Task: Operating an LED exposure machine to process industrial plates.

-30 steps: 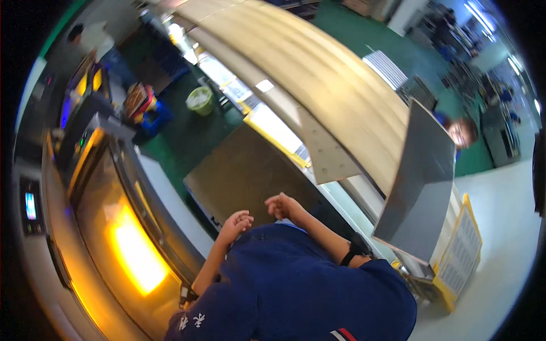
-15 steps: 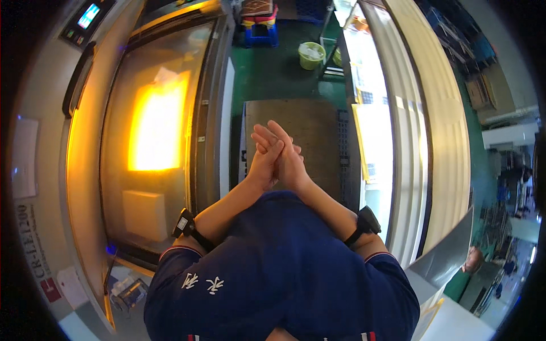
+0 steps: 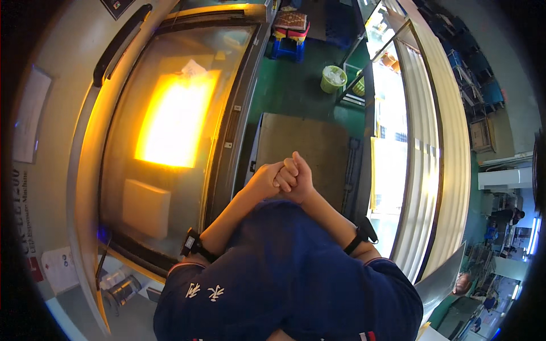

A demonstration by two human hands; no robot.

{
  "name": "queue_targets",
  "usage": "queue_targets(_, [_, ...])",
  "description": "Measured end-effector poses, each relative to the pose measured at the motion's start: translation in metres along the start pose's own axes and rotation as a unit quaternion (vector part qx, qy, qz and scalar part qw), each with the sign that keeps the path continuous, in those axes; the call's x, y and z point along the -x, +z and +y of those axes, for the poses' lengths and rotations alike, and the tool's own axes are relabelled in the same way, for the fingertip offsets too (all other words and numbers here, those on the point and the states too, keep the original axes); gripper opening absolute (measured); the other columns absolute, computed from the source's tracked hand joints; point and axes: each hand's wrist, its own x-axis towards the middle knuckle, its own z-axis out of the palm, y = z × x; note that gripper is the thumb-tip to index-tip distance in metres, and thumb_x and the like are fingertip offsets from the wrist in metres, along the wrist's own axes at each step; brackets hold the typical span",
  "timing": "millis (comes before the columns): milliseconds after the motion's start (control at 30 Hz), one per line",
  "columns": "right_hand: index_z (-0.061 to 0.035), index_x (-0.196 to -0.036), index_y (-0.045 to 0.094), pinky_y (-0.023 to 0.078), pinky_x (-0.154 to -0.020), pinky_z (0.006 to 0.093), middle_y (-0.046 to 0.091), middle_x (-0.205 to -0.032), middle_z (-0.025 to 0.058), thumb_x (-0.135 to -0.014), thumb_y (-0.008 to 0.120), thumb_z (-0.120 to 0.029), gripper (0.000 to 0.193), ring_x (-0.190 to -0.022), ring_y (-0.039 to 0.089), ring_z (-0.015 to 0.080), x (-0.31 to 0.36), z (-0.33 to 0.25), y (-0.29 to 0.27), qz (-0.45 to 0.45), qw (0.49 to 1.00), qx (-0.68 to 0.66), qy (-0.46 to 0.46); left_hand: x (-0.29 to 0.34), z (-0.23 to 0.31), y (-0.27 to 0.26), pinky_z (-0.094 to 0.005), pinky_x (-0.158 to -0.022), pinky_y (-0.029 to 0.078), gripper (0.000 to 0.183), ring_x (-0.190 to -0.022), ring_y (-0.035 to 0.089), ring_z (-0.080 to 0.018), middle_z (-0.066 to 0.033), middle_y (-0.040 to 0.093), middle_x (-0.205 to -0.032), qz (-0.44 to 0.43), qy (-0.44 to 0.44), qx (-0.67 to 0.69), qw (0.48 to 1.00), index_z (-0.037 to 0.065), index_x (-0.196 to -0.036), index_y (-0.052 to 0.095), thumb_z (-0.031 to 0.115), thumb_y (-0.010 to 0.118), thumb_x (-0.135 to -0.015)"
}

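Note:
In front of my chest, my left hand (image 3: pixel 264 181) and my right hand (image 3: pixel 300 183) are clasped together. The fingers of my right hand curl over the left one, with its thumb pointing up. Most of the left hand's fingers are hidden in the clasp. No tool or part shows in either hand. Each forearm carries a black strap with a small device, the left device (image 3: pixel 191 244) and the right device (image 3: pixel 367 230). To my left is a machine with a clear-covered bed (image 3: pixel 128 148), where a bright yellow-lit rectangle (image 3: pixel 177 122) glows.
Ahead lies a brown board (image 3: pixel 301 136) on the green floor. Beyond it stand a green bucket (image 3: pixel 333 79) and a stool (image 3: pixel 290 37). A brightly lit bench (image 3: pixel 389 142) with a pale ribbed cover (image 3: pixel 426 153) runs along my right. A person's hand (image 3: pixel 462 283) shows at the lower right.
My hands have gone from pressed together with fingers outstretched to a curled clasp, held a little lower in the picture. The view has turned, shifting the machine and bucket rightward.

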Motion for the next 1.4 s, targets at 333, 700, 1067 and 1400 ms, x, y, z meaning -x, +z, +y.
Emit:
queue_targets(333, [-0.0174,-0.062,0.041,0.046,-0.061,0.0352,0.030,-0.045,0.0005,-0.104,0.037,-0.045,0.051,-0.039,0.031,0.0186,-0.039,0.026,0.011,0.017,0.988,0.090,0.127,0.021,-0.035,-0.069,-0.0468,-0.069,0.051,0.032,-0.078,0.063,-0.0440,-0.0254,0.065,-0.084,-0.137,-0.022,-0.133,0.981,-0.002,-0.101,0.060,0.020,0.063,-0.078])
queue_targets(700, [-0.0070,-0.081,0.055,0.040,-0.048,0.0220,0.050,-0.059,-0.0023,-0.101,0.051,-0.028,0.029,-0.046,0.046,0.0060,-0.032,0.046,0.035,0.125,0.866,0.473,0.104,0.019,-0.080,-0.071,-0.0347,-0.075,0.052,0.009,-0.081,0.068,-0.0237,-0.0097,0.071,-0.083,-0.293,-0.027,0.020,0.956,0.007,-0.083,0.072,0.006,0.064,-0.080])
queue_targets(1067, [-0.0014,-0.087,0.063,0.044,-0.053,0.0256,0.059,-0.064,0.0027,-0.096,0.058,-0.022,0.023,-0.056,0.055,0.0076,-0.036,0.057,0.034,0.098,0.737,0.665,0.071,0.028,-0.127,-0.049,-0.0392,-0.066,0.051,0.015,-0.075,0.068,-0.0302,-0.0151,0.070,-0.081,-0.201,-0.033,-0.005,0.979,0.003,-0.082,0.067,0.016,0.067,-0.074])
queue_targets(1400, [-0.0010,-0.093,0.064,0.050,-0.059,0.0308,0.066,-0.069,0.0100,-0.095,0.061,-0.026,0.025,-0.062,0.064,0.0146,-0.033,0.041,0.033,0.008,0.685,0.728,0.012,0.028,-0.114,-0.043,-0.0342,-0.074,0.053,0.011,-0.086,0.063,-0.0151,-0.0118,0.069,-0.089,-0.189,-0.063,0.044,0.979,0.001,-0.087,0.066,0.009,0.067,-0.080])
